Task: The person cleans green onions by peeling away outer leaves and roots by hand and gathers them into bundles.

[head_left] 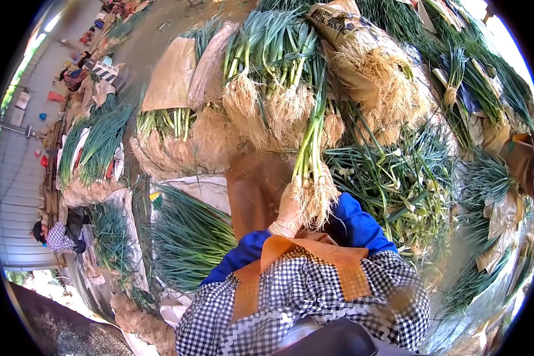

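Observation:
A bunch of green onions (308, 145) is held upright in front of my chest, its pale roots (317, 202) toward me and its green leaves pointing away. My left hand (286, 212), in a pale glove, is closed around the white stem ends from the left. On the other side, my right hand (329, 178) is against the same bunch, mostly hidden behind stems and roots. Just beyond lie more bundled green onions (270, 59) with thick, straw-coloured roots facing me. A brown apron (249, 187) covers my lap below the bunch.
At my left lies a pile of green onions (190, 237) on pale sheeting. Loose, tangled green onions (397, 178) are heaped at my right. Root-ended bundles under brown sacking (171, 74) stand ahead. Another person (65, 234) sits at the far left.

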Available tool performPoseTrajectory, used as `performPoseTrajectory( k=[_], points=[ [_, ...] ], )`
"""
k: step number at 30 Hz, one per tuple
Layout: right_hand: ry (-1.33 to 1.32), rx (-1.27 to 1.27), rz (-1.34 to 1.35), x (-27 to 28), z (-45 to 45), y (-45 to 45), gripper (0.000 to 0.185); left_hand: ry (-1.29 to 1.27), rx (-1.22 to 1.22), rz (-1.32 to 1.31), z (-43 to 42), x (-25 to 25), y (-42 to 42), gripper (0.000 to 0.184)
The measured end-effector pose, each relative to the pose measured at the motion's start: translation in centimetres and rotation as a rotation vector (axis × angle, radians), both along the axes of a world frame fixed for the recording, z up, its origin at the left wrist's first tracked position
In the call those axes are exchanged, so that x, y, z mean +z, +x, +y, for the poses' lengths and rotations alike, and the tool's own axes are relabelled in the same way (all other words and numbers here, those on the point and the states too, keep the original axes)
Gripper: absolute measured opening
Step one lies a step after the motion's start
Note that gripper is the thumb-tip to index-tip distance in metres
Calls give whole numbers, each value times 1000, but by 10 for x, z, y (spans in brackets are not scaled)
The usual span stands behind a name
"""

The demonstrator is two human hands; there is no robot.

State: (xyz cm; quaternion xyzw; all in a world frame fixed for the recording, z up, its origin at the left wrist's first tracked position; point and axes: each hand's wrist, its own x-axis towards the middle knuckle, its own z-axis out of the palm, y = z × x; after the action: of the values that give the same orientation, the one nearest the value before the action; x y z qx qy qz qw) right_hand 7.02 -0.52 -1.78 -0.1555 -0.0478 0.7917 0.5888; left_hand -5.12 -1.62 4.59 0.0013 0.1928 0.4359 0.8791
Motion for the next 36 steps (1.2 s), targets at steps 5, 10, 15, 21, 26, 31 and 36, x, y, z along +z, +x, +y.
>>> performPoseTrajectory(
  k=[5,10,15,21,26,31,36],
  points=[
    [123,-53,-648,3,-70,39,19,2,-42,70,1,-11,-8,37],
    [-261,165,-1258,12,-117,191,17,140,41,211,-1,-15,-5,25],
    [67,-294,-1645,65,-28,85,15,230,-33,569,-1,-35,-2,16],
    [530,147,-2360,95,19,42,27,134,-66,550,1,-53,-15,17],
    [246,328,-2221,97,42,39,58,77,-3,492,-5,-48,6,9],
    [511,-55,-2311,42,40,33,30,111,13,558,-1,-58,1,9],
    [226,-77,-1811,78,-5,16,21,54,-24,229,-3,-56,3,13]
  ],
)
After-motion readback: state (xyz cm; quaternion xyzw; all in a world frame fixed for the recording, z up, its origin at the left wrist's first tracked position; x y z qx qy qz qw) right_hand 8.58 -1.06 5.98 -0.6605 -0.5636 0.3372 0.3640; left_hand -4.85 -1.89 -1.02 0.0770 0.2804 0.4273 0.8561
